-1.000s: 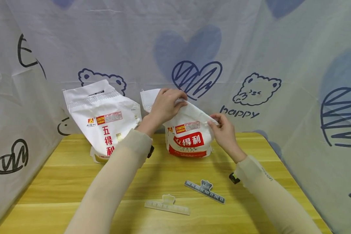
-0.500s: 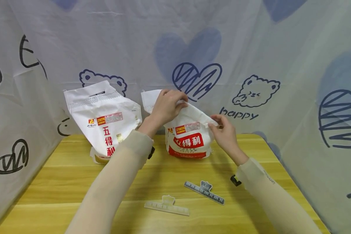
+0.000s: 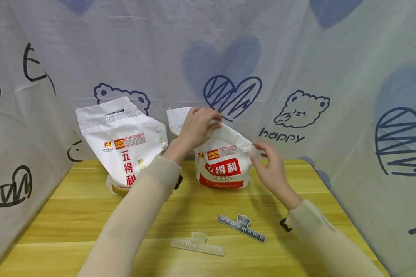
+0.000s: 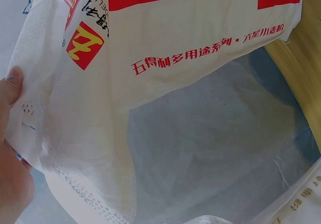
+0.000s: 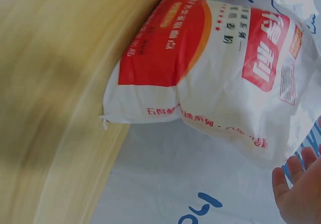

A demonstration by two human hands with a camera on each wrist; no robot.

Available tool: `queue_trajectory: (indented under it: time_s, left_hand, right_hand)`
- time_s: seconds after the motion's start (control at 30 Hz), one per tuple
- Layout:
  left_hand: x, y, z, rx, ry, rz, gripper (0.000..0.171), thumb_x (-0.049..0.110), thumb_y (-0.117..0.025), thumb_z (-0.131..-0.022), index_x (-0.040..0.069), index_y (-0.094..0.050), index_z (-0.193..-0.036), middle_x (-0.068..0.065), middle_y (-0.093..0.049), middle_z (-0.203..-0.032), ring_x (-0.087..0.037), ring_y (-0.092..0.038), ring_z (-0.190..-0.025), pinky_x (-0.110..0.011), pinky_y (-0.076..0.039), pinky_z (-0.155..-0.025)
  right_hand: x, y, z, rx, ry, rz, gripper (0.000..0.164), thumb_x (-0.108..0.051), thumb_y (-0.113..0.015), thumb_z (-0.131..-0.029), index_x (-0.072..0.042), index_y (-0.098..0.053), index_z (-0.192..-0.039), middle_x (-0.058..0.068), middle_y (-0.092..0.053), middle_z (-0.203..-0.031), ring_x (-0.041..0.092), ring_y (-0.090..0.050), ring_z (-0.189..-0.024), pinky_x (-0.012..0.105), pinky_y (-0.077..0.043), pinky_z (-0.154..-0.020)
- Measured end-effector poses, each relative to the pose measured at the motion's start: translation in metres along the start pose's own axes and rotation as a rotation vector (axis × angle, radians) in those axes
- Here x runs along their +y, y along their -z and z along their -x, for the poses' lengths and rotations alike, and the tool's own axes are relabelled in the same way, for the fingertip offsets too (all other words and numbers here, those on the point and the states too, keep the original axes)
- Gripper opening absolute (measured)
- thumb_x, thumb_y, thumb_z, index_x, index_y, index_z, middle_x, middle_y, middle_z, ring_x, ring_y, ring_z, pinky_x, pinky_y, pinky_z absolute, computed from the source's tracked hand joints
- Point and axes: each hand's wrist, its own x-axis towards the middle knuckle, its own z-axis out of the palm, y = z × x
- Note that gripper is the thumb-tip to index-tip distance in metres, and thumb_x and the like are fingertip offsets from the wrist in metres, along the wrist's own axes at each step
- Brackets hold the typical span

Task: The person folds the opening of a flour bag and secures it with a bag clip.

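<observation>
A white flour bag [image 3: 223,166] with red printing stands at the back of the table, its top folded over and slanting down to the right. My left hand [image 3: 201,125] pinches that folded top near its middle; in the left wrist view the thumb and fingers of this hand [image 4: 12,179] hold the bag's thin upper part [image 4: 75,113]. At the bag's right corner is my right hand [image 3: 272,167], fingers loosely extended. The right wrist view has the hand [image 5: 301,194] open beside the bag's upper corner, holding nothing.
A second flour bag [image 3: 124,134], with a cut-out handle, leans at the left. On the wooden table [image 3: 90,223] in front lie a dark piano-key clip [image 3: 242,226] and a clear one [image 3: 197,246]. A printed cloth [image 3: 298,50] hangs behind and at both sides.
My right hand has let go of the bag's right corner, its fingers have spread, and it has shifted slightly right and down. The left hand has stayed on the folded top.
</observation>
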Motion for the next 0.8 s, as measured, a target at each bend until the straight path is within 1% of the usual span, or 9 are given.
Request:
queue_trajectory:
  time_s: [0.23,0.37,0.47,0.63,0.8]
  left_hand:
    - [-0.002,-0.002,0.002,0.000,-0.001,0.004,0.015,0.025,-0.070,-0.101,0.014,-0.071,-0.112,0.001,-0.075,-0.112,-0.022,-0.065,-0.110,-0.044,-0.037,-0.114]
    - [-0.003,-0.003,0.002,0.003,-0.002,0.006,0.015,0.025,-0.070,-0.101,0.015,-0.071,-0.112,0.001,-0.075,-0.112,-0.022,-0.065,-0.110,-0.044,-0.037,-0.115]
    - [-0.003,-0.004,0.002,0.006,-0.004,0.004,0.015,0.025,-0.070,-0.101,0.015,-0.071,-0.112,0.002,-0.075,-0.112,-0.022,-0.065,-0.109,-0.045,-0.037,-0.115]
    - [-0.003,-0.003,0.002,0.007,-0.004,0.001,0.015,0.025,-0.070,-0.101,0.015,-0.071,-0.112,0.002,-0.075,-0.112,-0.022,-0.065,-0.108,-0.045,-0.037,-0.115]
    - [-0.003,-0.002,0.002,0.005,-0.007,0.003,0.015,0.025,-0.070,-0.102,0.015,-0.071,-0.112,0.001,-0.075,-0.112,-0.022,-0.065,-0.108,-0.045,-0.037,-0.115]
  right_hand:
    - [0.002,0.001,0.019,-0.063,0.024,-0.010,0.040,-0.004,-0.069,-0.098,-0.004,-0.060,-0.137,0.015,-0.064,-0.135,0.033,-0.059,-0.125,0.055,-0.052,-0.102]
    - [0.007,-0.003,0.032,-0.137,0.038,-0.016,0.044,-0.002,-0.072,-0.096,-0.002,-0.059,-0.138,0.016,-0.064,-0.136,0.034,-0.062,-0.121,0.054,-0.055,-0.098]
    - [0.011,-0.007,0.041,-0.194,0.049,-0.028,0.046,-0.001,-0.072,-0.096,0.000,-0.058,-0.139,0.018,-0.062,-0.138,0.037,-0.064,-0.121,0.056,-0.056,-0.097]
    - [0.015,-0.013,0.055,-0.284,0.034,-0.044,0.046,-0.003,-0.072,-0.096,0.000,-0.056,-0.140,0.018,-0.062,-0.138,0.037,-0.064,-0.121,0.055,-0.057,-0.096]
    - [0.017,-0.018,0.066,-0.396,-0.012,-0.030,0.050,-0.007,-0.072,-0.097,-0.004,-0.054,-0.144,0.015,-0.060,-0.141,0.039,-0.063,-0.121,0.054,-0.057,-0.096]
